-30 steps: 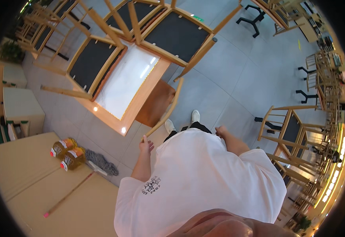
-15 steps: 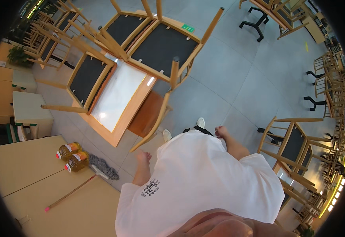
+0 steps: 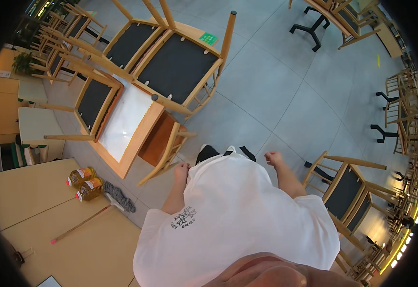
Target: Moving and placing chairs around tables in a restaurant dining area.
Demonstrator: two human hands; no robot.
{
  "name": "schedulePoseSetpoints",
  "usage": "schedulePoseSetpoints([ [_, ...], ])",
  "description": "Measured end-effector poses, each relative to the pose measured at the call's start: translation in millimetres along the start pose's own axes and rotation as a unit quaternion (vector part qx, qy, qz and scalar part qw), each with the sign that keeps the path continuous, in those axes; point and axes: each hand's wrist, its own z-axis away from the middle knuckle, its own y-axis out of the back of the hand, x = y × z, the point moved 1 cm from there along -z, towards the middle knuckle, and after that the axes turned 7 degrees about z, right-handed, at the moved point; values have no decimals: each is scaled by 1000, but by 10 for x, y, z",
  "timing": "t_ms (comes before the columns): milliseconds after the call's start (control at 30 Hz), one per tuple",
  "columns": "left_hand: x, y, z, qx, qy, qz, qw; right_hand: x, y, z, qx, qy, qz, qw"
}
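A: What takes up the most room?

B: The gray tiled floor (image 3: 280,91). Next, the cream cabinet (image 3: 94,234) at lower left, then the dining table (image 3: 135,148), wood-bordered around a white marble-look inset.

A: And on the table?

B: Three upturned wooden chairs (image 3: 178,67), legs in the air, black undersides showing.

A: Where's the chair closest to the person?

B: That brown-seated chair (image 3: 157,139) stands upright at the table's near right side, seat partly beneath the tabletop, its spindled backrest beside the person's left hand.

A: Smaller things?

B: A shaggy gray mop (image 3: 118,195) with a pink-tipped handle, in front of the cabinet, and two oil bottles (image 3: 90,189) just beside it.

A: What about the hands?

B: The left hand (image 3: 182,170) is loosely curled near the backrest; I can't tell whether it touches or grips it. The right hand (image 3: 274,158) hangs over the floor, fingers half bent, nothing visible in it.

A: Smallest of all?

B: A green label (image 3: 208,38) at the table's far edge.
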Motion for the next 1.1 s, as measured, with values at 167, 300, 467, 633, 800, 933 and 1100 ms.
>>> schedulePoseSetpoints([
  [167,241,-440,-423,-23,-81,71,994,428,189,-82,31,-31,-13,999],
  [300,878,-870,-689,-78,-133,-8,988,381,251,73,78,-73,-83,991],
  [467,2030,-1594,-1050,-107,-243,-14,964,106,404,135,100,-71,-83,989],
  [633,3341,-2116,-1055,-35,-338,125,932,-312,720,20,112,-72,31,991],
  [800,3925,-2263,-1220,110,-375,62,918,-1067,1197,-243,86,-53,32,994],
  [933,4125,-2349,-1401,166,-411,68,894,-1450,1575,-788,67,-32,-101,992],
  [1100,4234,-2429,-1612,135,-388,118,904,-2088,1856,-1112,43,-9,-113,993],
])
